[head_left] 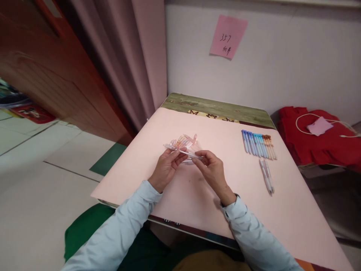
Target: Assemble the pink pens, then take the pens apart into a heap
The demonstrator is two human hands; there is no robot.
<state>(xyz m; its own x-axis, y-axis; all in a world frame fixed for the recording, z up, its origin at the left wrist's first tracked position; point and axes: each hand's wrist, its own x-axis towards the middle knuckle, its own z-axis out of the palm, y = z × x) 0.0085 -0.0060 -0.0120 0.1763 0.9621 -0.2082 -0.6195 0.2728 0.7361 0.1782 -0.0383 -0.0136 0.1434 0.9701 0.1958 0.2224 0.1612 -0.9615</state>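
Both my hands hold one pale, clear-bodied pen [184,151] level above a pink sheet [231,188] on a small table. My left hand [166,167] pinches the pen's left part with its fingers closed. My right hand [213,171] pinches its right end, also closed. Just behind the hands lies a loose heap of several clear pens with pink and orange parts [184,141].
A neat row of several blue and brown pens [258,145] lies at the right of the pink sheet, with two pale pens [267,176] below it. Red cloth with a white cord [318,145] sits right of the table. A pink note [228,36] hangs on the wall.
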